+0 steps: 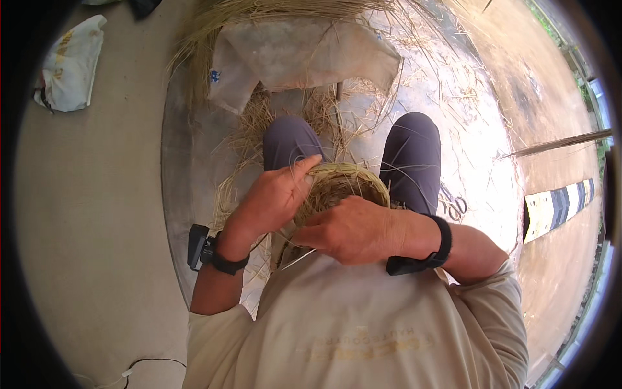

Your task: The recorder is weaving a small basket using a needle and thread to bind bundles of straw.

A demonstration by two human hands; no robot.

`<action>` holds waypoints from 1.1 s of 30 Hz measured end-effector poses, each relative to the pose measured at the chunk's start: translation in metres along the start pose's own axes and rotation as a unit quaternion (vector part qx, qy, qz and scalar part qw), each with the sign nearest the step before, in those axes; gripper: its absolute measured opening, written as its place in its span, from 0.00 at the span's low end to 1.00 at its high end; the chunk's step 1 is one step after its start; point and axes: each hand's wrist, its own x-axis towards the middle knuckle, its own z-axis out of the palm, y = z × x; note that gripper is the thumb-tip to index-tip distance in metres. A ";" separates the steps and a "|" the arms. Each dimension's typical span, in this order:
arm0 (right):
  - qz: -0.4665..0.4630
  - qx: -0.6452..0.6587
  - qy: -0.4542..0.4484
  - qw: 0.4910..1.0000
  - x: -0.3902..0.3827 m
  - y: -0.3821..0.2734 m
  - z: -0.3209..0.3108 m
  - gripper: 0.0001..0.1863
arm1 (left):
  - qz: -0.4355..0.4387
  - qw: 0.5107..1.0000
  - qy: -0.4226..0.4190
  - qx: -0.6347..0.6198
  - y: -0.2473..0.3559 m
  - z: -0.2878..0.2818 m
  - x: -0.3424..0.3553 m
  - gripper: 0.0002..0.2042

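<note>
A small round basket (346, 174) of woven straw sits between my knees, its opening facing up. My left hand (275, 198) is closed on its left rim, with the index finger stretched along the edge. Across the near side of the basket lies my right hand (356, 230), its fingers curled. From under those fingers a thin metal rod (298, 259), like an awl or large needle, points toward my shirt. Its other end is hidden by the hand. Loose strands of straw stick out around the rim and the left hand.
Scissors (460, 206) lie right of my right knee. Beyond my knees are a clear plastic sheet (311, 55), scattered straw (259, 120) and a long straw bundle (278, 19). A white sack (74, 65) lies far left; a striped barrier (560, 204) stands at right.
</note>
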 end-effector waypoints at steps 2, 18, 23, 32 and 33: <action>-0.010 0.001 0.026 1.000 -0.008 0.007 0.008 0.19 | -0.025 0.997 -0.002 -0.075 -0.005 0.000 0.002 0.15; 0.450 0.090 0.601 0.655 -0.346 0.127 -0.040 0.21 | -0.192 0.914 0.296 0.201 -0.098 -0.089 -0.028 0.14; 0.475 0.065 0.655 0.584 -0.402 0.109 -0.033 0.24 | -0.203 0.881 0.342 0.256 -0.128 -0.134 -0.047 0.16; 0.366 0.081 0.675 0.635 -0.387 0.096 -0.042 0.19 | -0.231 0.849 0.370 0.299 -0.150 -0.149 -0.057 0.16; 0.375 0.002 0.662 0.649 -0.405 0.102 -0.043 0.21 | -0.257 0.837 0.374 0.304 -0.157 -0.157 -0.063 0.16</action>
